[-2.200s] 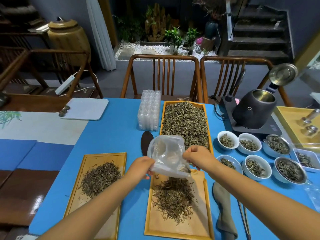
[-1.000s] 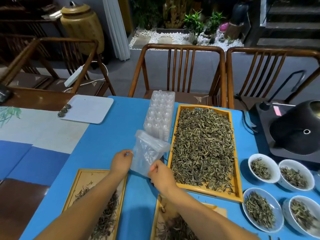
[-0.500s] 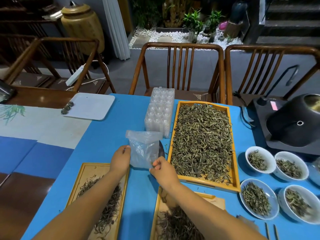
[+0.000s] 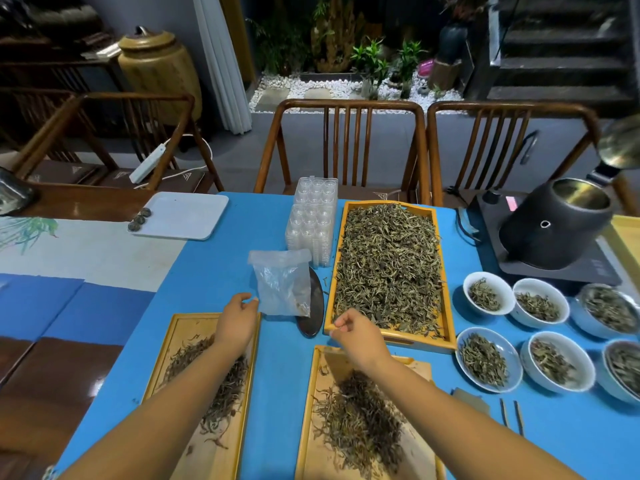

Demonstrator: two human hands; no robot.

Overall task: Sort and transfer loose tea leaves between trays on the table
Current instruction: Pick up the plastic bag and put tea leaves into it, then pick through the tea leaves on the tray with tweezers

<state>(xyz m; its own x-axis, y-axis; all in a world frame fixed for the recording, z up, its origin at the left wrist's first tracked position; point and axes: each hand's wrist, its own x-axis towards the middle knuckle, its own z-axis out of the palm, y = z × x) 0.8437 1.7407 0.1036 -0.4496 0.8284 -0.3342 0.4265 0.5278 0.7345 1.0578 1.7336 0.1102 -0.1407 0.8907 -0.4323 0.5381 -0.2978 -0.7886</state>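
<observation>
The clear crumpled plastic bag (image 4: pixel 281 284) lies on the blue table cover (image 4: pixel 207 271), partly over a dark oval scoop (image 4: pixel 313 313), just left of the large yellow wooden tray full of loose tea leaves (image 4: pixel 389 268). The left hand (image 4: pixel 237 320) is just beside the bag, fingers loosely curled, holding nothing. The right hand (image 4: pixel 358 336), also loosely curled and empty, hovers at the large tray's near corner, above the near flat wooden tray with a small tea pile (image 4: pixel 360 424).
</observation>
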